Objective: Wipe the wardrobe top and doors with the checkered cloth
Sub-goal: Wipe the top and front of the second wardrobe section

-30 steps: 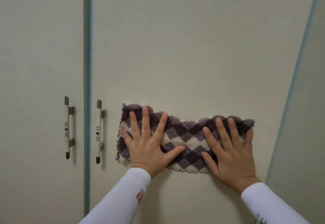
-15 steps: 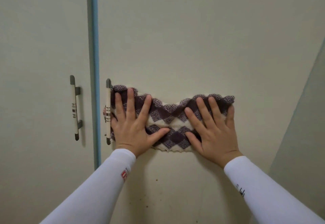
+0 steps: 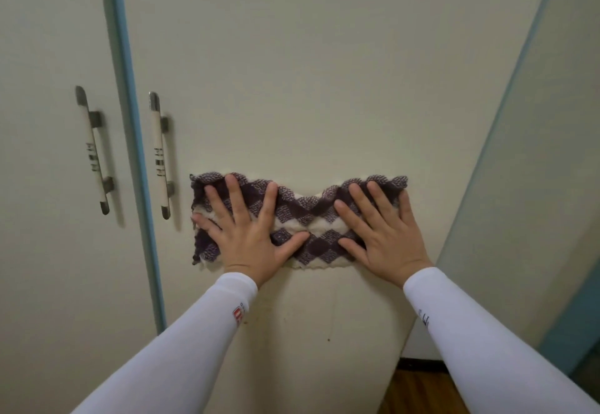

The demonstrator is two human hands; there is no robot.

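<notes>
Left fingers (image 3: 235, 197) straight and spread, flat on the cloth, gripping nothing. Right fingers (image 3: 378, 200) likewise straight, spread and pressed flat. Left hand (image 3: 250, 241) palm-down on the left part of the checkered cloth (image 3: 305, 215), thumb pointing in toward the middle. Right hand (image 3: 386, 238) palm-down on the right part, thumb also pointing inward. The two thumbs are near each other but apart.

Cloth is dark purple and cream diamonds, folded into a wide band and held flat against the right wardrobe door (image 3: 292, 72) at about handle height. Its left edge is just right of the right handle (image 3: 159, 153), not touching it; its right edge is near the door's outer edge. The cloth bunches slightly in the middle between the hands.

White sleeves run to both wrists: left sleeve (image 3: 181, 348) with a small red mark near the cuff, right sleeve (image 3: 480, 342) with small dark lettering.

A blue-green strip (image 3: 133, 140) runs vertically between the right door and the left wardrobe door (image 3: 42, 153), which has its own left handle (image 3: 92, 150). Both handles are upright bars, pale with metal ends. A few small dark specks (image 3: 329, 339) on the door below the cloth. Wooden floor (image 3: 418, 391) at bottom right.
</notes>
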